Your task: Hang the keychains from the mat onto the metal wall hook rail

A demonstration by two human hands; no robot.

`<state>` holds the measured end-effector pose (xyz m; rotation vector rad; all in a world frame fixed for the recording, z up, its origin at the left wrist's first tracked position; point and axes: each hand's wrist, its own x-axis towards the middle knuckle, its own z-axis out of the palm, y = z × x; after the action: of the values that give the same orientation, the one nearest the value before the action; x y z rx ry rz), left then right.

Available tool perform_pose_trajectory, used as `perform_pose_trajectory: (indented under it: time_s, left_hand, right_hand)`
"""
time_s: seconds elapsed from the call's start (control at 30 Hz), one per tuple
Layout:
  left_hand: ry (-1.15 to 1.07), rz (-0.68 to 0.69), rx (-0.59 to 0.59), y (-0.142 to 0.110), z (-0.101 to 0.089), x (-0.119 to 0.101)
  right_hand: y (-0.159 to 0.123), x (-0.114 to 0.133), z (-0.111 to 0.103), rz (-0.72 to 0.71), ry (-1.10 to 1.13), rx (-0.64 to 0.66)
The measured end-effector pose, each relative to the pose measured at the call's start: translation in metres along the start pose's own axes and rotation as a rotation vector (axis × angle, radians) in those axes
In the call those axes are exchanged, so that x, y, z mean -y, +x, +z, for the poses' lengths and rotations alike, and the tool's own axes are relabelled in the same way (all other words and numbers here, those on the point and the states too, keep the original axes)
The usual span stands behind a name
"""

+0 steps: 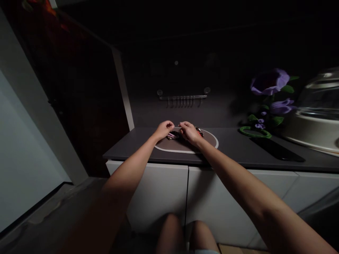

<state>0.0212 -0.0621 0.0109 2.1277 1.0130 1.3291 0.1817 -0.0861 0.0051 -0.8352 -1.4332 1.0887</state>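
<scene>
Both of my hands are raised just above an oval brown mat with a pale rim, on the dark counter. My left hand has its thumb and forefinger brought together in a pinch; anything between them is too small to name. A short gap away, my right hand is closed with its fingertips pinched, facing the left one; what it holds cannot be made out. Beneath the hands lies a small dark bundle with pinkish strips. Shiny metal and red bits show behind my right hand, partly hidden by it.
A clear rail with several hooks is fixed to the dark wall. To the right are purple artificial flowers, a green ring, a flat black object and a large domed appliance. White cabinet doors are below the counter.
</scene>
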Motion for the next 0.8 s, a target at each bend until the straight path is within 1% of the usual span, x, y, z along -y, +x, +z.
perform_pose_trajectory:
  time_s: [0.07, 0.13, 0.2, 0.27, 0.37, 0.43, 0.5, 0.6, 0.67, 0.8]
  left_hand:
    - [0.279, 0.136, 0.068, 0.007, -0.004, 0.002]
    - [0.453, 0.213, 0.151, 0.013, -0.006, 0.006]
    - [0.527, 0.246, 0.215, 0.017, -0.006, 0.012]
    - [0.556, 0.249, 0.228, 0.019, -0.004, 0.020]
    - [0.533, 0.234, 0.204, 0.019, 0.001, 0.030]
    - [0.508, 0.235, 0.215, 0.017, 0.002, 0.035]
    - [0.501, 0.241, 0.255, 0.014, 0.002, 0.040]
    - [0.502, 0.242, 0.327, 0.010, -0.001, 0.046]
    - [0.505, 0.245, 0.353, 0.008, -0.002, 0.048]
    - [0.536, 0.259, 0.349, 0.005, -0.001, 0.046]
  right_hand:
    - [0.014, -0.003, -0.001, -0.066, -0.170, -0.143]
    - [0.026, -0.007, -0.004, -0.119, -0.362, -0.241]
    - [0.035, -0.012, -0.008, -0.179, -0.557, -0.284]
    - [0.039, -0.016, -0.012, -0.252, -0.728, -0.291]
    - [0.038, -0.020, -0.018, -0.330, -0.920, -0.254]
    - [0.035, -0.022, -0.021, -0.336, -1.024, -0.182]
    - [0.032, -0.022, -0.023, -0.330, -1.107, -0.097]
    - [0.029, -0.022, -0.024, -0.306, -1.185, -0.022]
    - [0.029, -0.023, -0.025, -0.277, -1.219, 0.011]
    - [0.029, -0.027, -0.026, -0.275, -1.260, 0.069]
